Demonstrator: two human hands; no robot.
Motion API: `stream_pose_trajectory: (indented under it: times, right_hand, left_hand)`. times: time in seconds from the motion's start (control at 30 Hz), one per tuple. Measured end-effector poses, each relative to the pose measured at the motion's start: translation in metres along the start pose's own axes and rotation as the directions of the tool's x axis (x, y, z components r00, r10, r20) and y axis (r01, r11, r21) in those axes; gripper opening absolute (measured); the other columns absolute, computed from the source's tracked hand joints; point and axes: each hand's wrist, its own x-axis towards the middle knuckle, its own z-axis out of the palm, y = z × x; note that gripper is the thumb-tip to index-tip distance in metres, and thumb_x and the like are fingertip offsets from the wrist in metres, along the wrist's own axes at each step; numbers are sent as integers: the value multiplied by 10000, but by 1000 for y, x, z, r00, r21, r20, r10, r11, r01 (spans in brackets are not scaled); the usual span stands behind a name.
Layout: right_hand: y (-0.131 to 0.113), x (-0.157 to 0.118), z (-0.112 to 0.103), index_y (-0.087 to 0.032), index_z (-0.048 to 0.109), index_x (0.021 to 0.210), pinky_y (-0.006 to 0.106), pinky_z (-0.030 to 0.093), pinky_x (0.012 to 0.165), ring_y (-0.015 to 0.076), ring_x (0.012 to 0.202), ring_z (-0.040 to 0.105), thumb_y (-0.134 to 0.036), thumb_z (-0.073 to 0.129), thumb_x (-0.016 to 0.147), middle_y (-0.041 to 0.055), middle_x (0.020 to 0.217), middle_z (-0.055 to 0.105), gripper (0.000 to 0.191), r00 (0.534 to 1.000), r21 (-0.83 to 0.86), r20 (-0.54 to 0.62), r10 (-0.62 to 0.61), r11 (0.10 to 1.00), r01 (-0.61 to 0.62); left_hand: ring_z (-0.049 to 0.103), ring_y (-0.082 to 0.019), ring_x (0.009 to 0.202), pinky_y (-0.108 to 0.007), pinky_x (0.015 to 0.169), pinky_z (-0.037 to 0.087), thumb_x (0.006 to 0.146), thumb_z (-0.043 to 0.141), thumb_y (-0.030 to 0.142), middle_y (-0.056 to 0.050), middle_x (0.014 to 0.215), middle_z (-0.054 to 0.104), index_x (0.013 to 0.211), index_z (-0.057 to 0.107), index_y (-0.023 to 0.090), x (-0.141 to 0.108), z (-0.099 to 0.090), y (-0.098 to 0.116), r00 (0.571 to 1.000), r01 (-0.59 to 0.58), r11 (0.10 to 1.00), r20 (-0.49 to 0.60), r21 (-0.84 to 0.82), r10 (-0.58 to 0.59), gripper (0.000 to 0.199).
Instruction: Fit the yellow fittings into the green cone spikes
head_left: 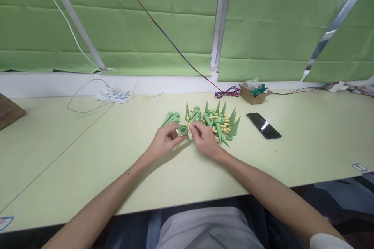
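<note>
My left hand (167, 138) grips a green cone-shaped piece (183, 129) between thumb and fingers, its round open end facing up toward the camera. Close on its right, my right hand (204, 138) is pinched at a small yellow part (189, 125) beside the rim of the piece. Behind and right of my hands lies a pile of green spikes (218, 124) mixed with small yellow parts (225, 128); some spikes stand point up. A few more green spikes (171, 117) lie together just behind my left hand.
A black phone (263, 125) lies to the right. Behind it sits a small cardboard box (253, 97) with plastic and green material. Coiled red and blue wire (227, 92) is near the wall. A white power strip (115, 97) with cables stands back left, and a brown board (10, 112) at far left.
</note>
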Motion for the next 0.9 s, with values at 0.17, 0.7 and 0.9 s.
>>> stream_pose_trajectory:
  times: [0.17,0.7,0.9]
  right_hand:
    - [0,1,0,-217,434,728,270,283,547,112,516,357,-341,464,999,-58,572,390,300,1000,-7,-4,13,1000,-13]
    - [-4,0,-3,-222,488,780,272,332,576,122,535,402,-349,443,1021,-45,608,439,276,999,-28,-10,-46,999,46]
    - [0,0,-3,-217,508,803,266,345,580,120,535,410,-333,441,1019,-41,621,495,254,997,-22,34,-69,997,70]
  left_hand:
    - [579,-150,721,-264,603,481,848,692,386,-47,885,623,868,670,172,1,1,-4,995,-93,990,-28,104,96,216]
    - [587,-148,524,-246,420,406,911,395,774,-94,721,632,750,674,124,2,0,10,842,513,751,416,-416,-345,726]
    - [576,-129,514,-221,419,416,895,504,736,-68,674,626,825,677,123,2,0,14,838,526,714,428,-462,-339,641]
